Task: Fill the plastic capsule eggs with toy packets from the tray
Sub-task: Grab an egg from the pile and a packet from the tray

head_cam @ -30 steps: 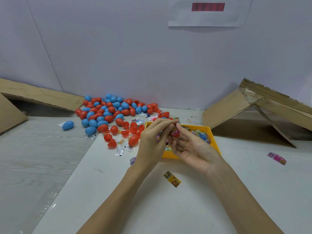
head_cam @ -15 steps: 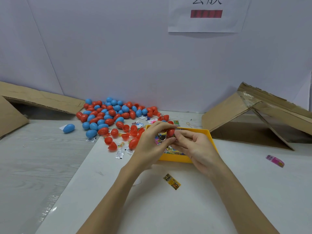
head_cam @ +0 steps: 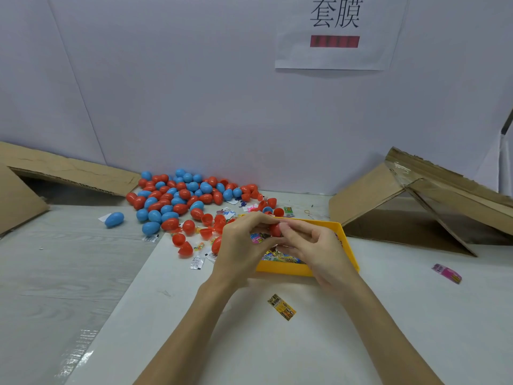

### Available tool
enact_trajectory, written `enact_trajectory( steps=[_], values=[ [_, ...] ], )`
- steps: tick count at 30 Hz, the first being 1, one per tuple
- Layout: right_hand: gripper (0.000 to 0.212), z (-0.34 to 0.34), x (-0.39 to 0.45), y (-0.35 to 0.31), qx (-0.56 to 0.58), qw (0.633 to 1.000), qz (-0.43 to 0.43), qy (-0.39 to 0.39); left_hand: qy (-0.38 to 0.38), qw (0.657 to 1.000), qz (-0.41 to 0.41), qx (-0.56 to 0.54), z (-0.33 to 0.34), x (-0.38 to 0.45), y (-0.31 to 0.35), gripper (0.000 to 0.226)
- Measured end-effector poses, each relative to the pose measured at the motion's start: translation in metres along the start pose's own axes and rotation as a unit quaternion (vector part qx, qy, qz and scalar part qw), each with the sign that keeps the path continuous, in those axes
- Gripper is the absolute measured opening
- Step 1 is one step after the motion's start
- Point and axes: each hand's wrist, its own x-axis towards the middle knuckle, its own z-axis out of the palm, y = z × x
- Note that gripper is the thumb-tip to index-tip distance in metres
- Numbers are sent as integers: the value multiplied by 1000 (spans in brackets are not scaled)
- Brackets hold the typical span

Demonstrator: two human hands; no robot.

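My left hand point(head_cam: 244, 245) and right hand point(head_cam: 313, 245) are together above the yellow tray point(head_cam: 348, 245), both pinching one red capsule egg point(head_cam: 276, 229) between fingertips. The left fingers curl over the egg from 9 o'clock; the right thumb and forefinger close on it from 3 o'clock. Whether the egg is shut or in two halves I cannot tell, as the fingers cover most of it.

The tray rests on the table point(head_cam: 361, 343) directly beneath my hands. Toy packets point(head_cam: 277, 257) lie inside it, partly hidden by my hands.

At 10 o'clock from the tray sits a heap of red and blue eggs point(head_cam: 180, 195) against the back wall. Loose red halves point(head_cam: 184, 248) and small white packets point(head_cam: 197, 263) are scattered between that heap and the tray. One blue egg point(head_cam: 114, 219) lies apart at 9 o'clock of the heap.

A yellow packet point(head_cam: 281, 307) lies on the table at 6 o'clock from the tray, well apart from it. A pink packet point(head_cam: 447, 273) lies at 3 o'clock, well apart.

Cardboard flaps stand at the left point(head_cam: 69, 173) and right point(head_cam: 416, 195) edges of the table. A paper sign point(head_cam: 338, 54) with printed characters and a red bar hangs on the wall at 12 o'clock.
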Motion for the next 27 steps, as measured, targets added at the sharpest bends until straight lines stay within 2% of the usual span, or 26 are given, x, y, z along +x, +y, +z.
enact_trajectory(
  steps=[4,11,19,23,27],
  values=[
    [29,12,-1,7,-117,989,-66,61,-5,998,26,51,4,-1,-1,38],
    [23,17,-1,13,-98,984,-82,126,31,995,56,75,11,-3,3,40],
    [25,22,-1,14,-120,977,-87,155,50,994,45,82,13,-5,9,38],
    [30,21,-2,15,-125,976,-101,144,30,995,36,85,16,-4,8,33],
    [30,17,-2,14,-134,980,-99,111,-19,994,48,91,14,-5,9,55]
  ],
)
